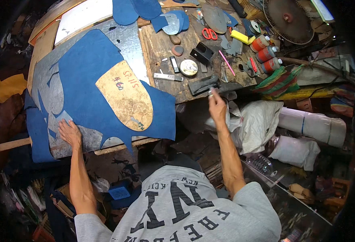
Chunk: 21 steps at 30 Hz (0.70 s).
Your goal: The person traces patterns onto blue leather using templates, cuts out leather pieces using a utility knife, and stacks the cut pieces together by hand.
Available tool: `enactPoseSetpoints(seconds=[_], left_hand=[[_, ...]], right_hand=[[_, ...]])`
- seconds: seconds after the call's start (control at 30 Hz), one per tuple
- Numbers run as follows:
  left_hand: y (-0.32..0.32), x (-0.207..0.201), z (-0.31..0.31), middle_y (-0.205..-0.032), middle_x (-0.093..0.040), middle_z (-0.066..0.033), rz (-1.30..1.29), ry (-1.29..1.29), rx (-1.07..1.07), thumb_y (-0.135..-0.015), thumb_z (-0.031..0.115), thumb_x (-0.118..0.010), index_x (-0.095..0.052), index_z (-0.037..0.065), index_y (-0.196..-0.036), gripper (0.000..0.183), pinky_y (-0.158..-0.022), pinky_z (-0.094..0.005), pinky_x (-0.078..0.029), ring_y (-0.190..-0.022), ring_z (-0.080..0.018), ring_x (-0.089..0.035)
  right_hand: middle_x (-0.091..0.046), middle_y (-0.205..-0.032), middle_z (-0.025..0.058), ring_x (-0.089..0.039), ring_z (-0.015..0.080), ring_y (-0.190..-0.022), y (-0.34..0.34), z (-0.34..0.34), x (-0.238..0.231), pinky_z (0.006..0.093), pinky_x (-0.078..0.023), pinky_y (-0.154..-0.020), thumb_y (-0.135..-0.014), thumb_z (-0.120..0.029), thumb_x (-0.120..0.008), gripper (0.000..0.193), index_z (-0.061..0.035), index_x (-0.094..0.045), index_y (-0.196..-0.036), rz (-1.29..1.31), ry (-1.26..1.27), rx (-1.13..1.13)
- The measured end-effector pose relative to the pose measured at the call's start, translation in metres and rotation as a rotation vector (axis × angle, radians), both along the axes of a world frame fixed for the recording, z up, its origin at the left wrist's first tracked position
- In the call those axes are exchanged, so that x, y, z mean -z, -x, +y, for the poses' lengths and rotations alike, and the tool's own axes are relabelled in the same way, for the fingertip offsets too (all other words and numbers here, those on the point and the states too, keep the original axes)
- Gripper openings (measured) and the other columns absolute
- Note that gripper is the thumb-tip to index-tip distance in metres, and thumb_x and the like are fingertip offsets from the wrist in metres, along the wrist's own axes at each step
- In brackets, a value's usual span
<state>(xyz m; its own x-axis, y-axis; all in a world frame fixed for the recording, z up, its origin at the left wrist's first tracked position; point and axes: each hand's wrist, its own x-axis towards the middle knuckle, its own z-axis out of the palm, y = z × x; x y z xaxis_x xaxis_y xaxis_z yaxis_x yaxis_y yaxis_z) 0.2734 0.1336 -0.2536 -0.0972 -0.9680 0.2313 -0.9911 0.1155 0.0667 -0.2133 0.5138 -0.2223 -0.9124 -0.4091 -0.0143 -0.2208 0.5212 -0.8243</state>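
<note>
My left hand (70,133) lies flat with fingers spread on the bare grey metal sheet (89,133), at the edge of a large blue sheet of material (84,68). On that blue sheet rests a worn tan template (125,97) with a rounded end and handwriting. My right hand (217,106) is closed at the bench's front edge, its fingertips pinching something small with a pale, metallic glint. It is too small to name. The fingertips are close to a long dark block (203,85); I cannot tell whether they touch.
The wooden bench (161,44) holds a snap-off cutter (168,76), a round tin (188,67), red scissors (209,34), a pink pen (227,63) and several bottles (266,53). Cut blue pieces (125,11) lie at the back. White sacks (262,121) stand right of the bench.
</note>
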Motion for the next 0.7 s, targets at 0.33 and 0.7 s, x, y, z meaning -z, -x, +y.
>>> enactPoseSetpoints(seconds=[0.33,0.7], left_hand=[[0.0,0.002,0.003,-0.151,-0.037,-0.0166,-0.026,0.009,0.006,-0.101,0.039,-0.037,-0.044,0.005,-0.141,0.053,-0.111,-0.0557,-0.024,-0.138,-0.0402,-0.033],[0.003,0.002,0.0,-0.151,-0.038,-0.016,-0.036,0.0,-0.018,-0.1,0.039,-0.039,-0.044,0.005,-0.141,0.053,-0.111,-0.0551,-0.025,-0.139,-0.0393,-0.032]], right_hand=[[-0.065,-0.121,0.0207,-0.063,0.0302,-0.115,-0.019,-0.005,-0.011,0.0332,-0.047,-0.096,-0.094,-0.015,-0.056,0.036,-0.0016,-0.061,-0.127,0.092,-0.014,-0.212],[-0.068,-0.109,0.0231,-0.07,0.0299,-0.092,-0.02,-0.001,-0.007,0.0335,-0.051,-0.082,-0.095,-0.016,-0.056,0.035,-0.0032,-0.061,-0.127,-0.007,-0.077,-0.116]])
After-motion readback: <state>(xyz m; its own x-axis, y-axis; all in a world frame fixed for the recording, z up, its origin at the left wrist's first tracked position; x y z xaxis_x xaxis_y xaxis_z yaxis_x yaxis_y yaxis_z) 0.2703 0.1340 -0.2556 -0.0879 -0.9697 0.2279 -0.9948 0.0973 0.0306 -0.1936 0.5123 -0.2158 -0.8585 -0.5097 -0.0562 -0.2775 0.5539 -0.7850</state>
